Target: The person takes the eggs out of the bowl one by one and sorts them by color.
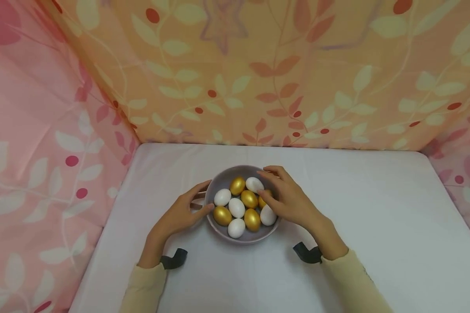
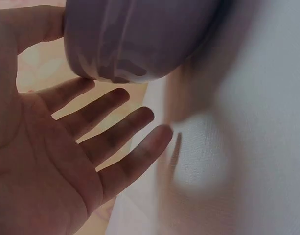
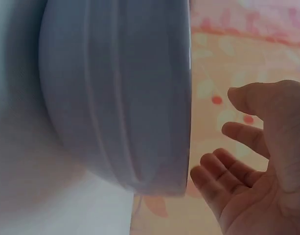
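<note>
A grey bowl point(image 1: 216, 226) sits on the white table point(image 1: 376, 226), near the middle and a little toward the near edge. It holds white eggs point(image 1: 236, 207) and gold eggs point(image 1: 252, 219) mixed together, nine or so as far as the head view shows, since the right hand covers part of the heap.

The left hand point(image 1: 182, 213) lies at the bowl's 9 o'clock, palm turned toward the outer wall. Its fingers point(image 2: 108, 105) are straight and spread, gripping nothing. In the left wrist view the thumb runs along the top of the bowl's wall and the index finger reaches just under its curve; whether they actually touch the bowl is hard to tell from the blurred picture.

The right hand point(image 1: 290, 200) hangs over the rim between 1 and 3 o'clock, above the eggs on that side. Its fingers point(image 3: 238, 169) are relaxed and lightly bent, holding nothing, with the fingertips close to a white egg point(image 1: 254, 184) at the bowl's 12 o'clock. In the right wrist view the open palm stands just beside the rim.

A leaf-patterned orange curtain point(image 1: 258, 74) hangs behind the table at 12 o'clock, with pink curtains point(image 1: 35, 152) at 9 and 3 o'clock.
</note>
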A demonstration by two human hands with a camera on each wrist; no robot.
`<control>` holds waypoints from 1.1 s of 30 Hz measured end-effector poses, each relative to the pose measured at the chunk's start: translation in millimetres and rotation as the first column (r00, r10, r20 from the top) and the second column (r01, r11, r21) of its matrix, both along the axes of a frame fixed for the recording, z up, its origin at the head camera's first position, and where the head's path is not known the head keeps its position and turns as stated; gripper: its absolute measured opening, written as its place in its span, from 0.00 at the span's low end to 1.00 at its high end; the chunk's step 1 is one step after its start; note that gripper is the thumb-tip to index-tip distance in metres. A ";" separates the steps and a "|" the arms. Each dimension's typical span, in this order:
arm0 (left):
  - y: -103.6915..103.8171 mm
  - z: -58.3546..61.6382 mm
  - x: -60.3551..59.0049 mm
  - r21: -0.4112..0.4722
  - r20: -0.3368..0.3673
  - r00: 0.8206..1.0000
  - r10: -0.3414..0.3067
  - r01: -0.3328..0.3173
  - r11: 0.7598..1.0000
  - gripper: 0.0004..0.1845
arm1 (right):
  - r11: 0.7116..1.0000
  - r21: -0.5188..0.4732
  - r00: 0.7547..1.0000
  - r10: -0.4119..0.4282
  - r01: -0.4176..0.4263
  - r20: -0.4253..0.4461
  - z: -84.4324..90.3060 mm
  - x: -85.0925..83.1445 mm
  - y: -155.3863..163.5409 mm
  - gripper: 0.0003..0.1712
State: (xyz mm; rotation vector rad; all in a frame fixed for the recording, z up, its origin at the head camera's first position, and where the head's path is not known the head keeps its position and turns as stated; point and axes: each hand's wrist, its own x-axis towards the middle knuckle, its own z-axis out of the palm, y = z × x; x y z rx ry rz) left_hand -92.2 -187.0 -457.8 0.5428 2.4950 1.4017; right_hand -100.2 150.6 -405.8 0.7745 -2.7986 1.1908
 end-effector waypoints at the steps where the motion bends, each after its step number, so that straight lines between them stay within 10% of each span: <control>1: 0.0 -0.4 -0.4 0.014 0.010 1.000 -0.008 0.008 1.000 0.38 | 1.000 -0.002 1.000 0.019 -0.019 0.008 0.9 -1.9 -1.9 0.29; 15: 4.2 -5.6 -2.0 0.322 0.215 0.973 -0.085 0.011 0.947 0.37 | 0.922 0.153 0.934 0.341 -0.355 0.107 17.0 -40.0 -40.2 0.18; 33: 4.4 -4.4 -6.7 0.319 0.250 0.966 -0.070 -0.014 0.948 0.37 | 0.798 0.427 0.903 0.404 -0.426 0.147 12.9 -66.8 -71.2 0.15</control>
